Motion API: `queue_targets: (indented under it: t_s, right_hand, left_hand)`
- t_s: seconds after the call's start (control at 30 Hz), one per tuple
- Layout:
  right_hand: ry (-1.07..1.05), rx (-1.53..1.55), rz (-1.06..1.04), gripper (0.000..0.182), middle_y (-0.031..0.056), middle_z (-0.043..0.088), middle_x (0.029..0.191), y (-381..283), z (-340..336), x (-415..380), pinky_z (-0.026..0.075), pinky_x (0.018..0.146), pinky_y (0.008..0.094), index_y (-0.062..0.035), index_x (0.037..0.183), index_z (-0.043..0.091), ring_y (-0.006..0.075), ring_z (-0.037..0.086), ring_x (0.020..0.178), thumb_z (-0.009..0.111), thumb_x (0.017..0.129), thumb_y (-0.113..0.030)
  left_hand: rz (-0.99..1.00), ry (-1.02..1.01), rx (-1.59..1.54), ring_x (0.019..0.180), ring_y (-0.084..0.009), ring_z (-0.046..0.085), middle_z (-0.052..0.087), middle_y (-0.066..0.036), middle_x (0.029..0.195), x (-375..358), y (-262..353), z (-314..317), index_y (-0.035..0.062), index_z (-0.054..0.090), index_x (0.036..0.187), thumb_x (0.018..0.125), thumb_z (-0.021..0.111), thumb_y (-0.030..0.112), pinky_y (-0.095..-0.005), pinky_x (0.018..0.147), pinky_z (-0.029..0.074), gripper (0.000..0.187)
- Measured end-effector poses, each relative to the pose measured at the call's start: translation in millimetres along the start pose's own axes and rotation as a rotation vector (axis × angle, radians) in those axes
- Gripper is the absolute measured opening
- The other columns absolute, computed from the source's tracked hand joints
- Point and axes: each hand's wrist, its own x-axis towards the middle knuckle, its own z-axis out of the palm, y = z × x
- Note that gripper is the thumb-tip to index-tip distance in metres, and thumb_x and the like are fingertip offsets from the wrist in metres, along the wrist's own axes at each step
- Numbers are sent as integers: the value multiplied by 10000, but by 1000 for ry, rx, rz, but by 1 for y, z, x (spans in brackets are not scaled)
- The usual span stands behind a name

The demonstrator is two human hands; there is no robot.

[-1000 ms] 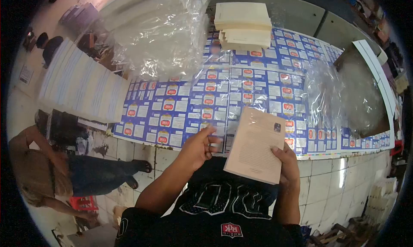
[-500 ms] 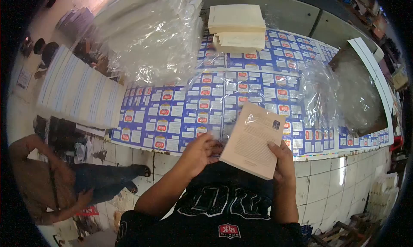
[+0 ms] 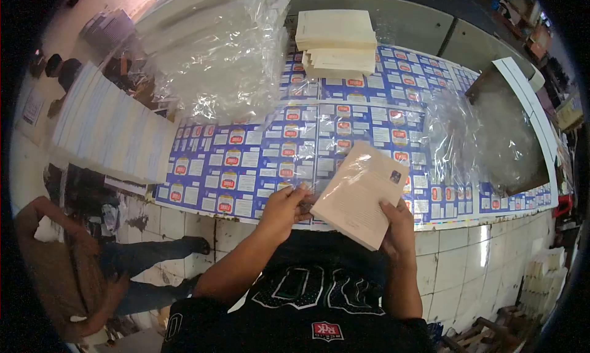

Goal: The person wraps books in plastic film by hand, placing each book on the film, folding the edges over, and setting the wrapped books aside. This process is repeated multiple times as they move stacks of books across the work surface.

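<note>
My right hand (image 3: pixel 399 227) grips a thick paperback book (image 3: pixel 359 196) by its lower right edge, thumb on top. The book's pale pinkish cover has small print and a little dark picture near one corner. Shiny streaks across it look like a clear plastic sleeve (image 3: pixel 350 174) around the book. Just left of the book, my left hand (image 3: pixel 286 211) is closed, thumb and fingers pinched together, seemingly on the loose edge of that sleeve; the film itself is hard to make out there. The book is held tilted above the near edge of the table.
Blue printed sheets (image 3: pixel 246 153) cover the table. A big pile of clear plastic bags (image 3: pixel 209 64) lies back left, with stacked books (image 3: pixel 114 125) beside it. More books (image 3: pixel 336 30) stand at the back. An open box with plastic (image 3: pixel 507 131) is right. Another person (image 3: pixel 74 261) sits left.
The book has turned slightly and moved a little up, and brighter glare shows on its cover. My left hand's fingers have drawn closer together beside it. The seated person's legs have shifted.
</note>
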Motion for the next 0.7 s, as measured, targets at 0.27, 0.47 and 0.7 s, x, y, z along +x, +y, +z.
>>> queue_targets:
  t_s: [0.27,0.47,0.7]
  right_hand:
    - [135,-54,-86,386,197,587,1125,16,13,0,547,836,359,76,1223,422,240,630,983,611,919,-69]
    - [134,-89,-79,348,180,592,1149,16,13,-3,529,872,348,68,1239,442,240,632,1001,541,938,-75]
    - [87,-10,-69,341,177,594,1126,16,9,-2,537,849,342,70,1233,442,239,641,967,534,945,-88]
  left_hand:
    - [20,74,37,826,-164,674,680,-84,951,-13,-1,-16,27,602,1028,986,569,313,-276,710,535,291]
    - [73,11,144,854,-151,675,687,-76,958,-12,-10,-20,35,594,1083,984,577,260,-272,733,534,246]
    - [57,-36,150,869,-166,684,692,-76,980,-13,-6,-22,25,587,1118,987,572,248,-275,743,534,259]
